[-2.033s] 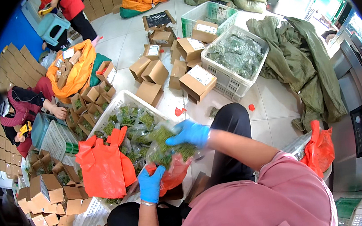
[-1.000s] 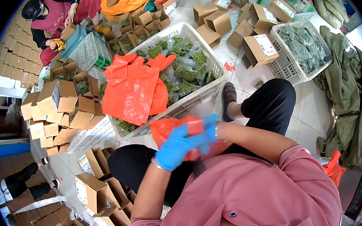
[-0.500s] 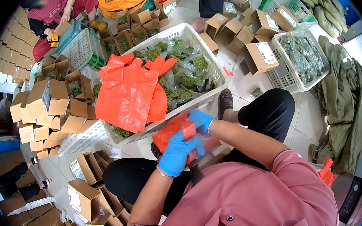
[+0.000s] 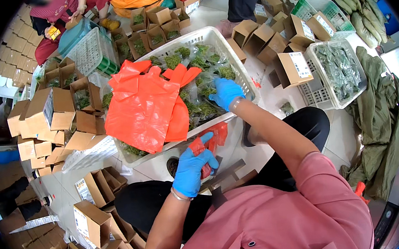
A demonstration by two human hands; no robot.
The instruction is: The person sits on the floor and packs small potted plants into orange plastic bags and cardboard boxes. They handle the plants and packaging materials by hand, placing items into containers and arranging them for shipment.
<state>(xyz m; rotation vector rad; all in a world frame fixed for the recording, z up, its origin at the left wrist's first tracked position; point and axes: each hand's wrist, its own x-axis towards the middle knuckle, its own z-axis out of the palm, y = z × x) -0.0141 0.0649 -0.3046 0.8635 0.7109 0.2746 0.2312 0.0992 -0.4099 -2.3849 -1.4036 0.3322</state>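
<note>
My left hand [image 4: 192, 166], in a blue glove, holds a small red plastic bag [image 4: 211, 140] over my lap, just in front of the white crate's [image 4: 240, 69] near rim. My right hand [image 4: 225, 92], also gloved in blue, reaches into that crate and closes on a clear packet of green produce [image 4: 205, 105]. The crate is full of such packets [image 4: 178, 58], and a pile of orange-red plastic bags [image 4: 146, 105] lies draped over its left half.
Open cardboard boxes [image 4: 52, 111] crowd the floor on my left and near my knee [image 4: 95, 223]. More boxes [image 4: 293, 68] and a second white crate of green packets [image 4: 337, 68] stand to the right, beside olive-green sacks [image 4: 382, 105]. Other people [image 4: 58, 8] work at the far side.
Both hands were together on the red bag at my lap. My right hand has since left it and reached forward into the crate; the left keeps the bag.
</note>
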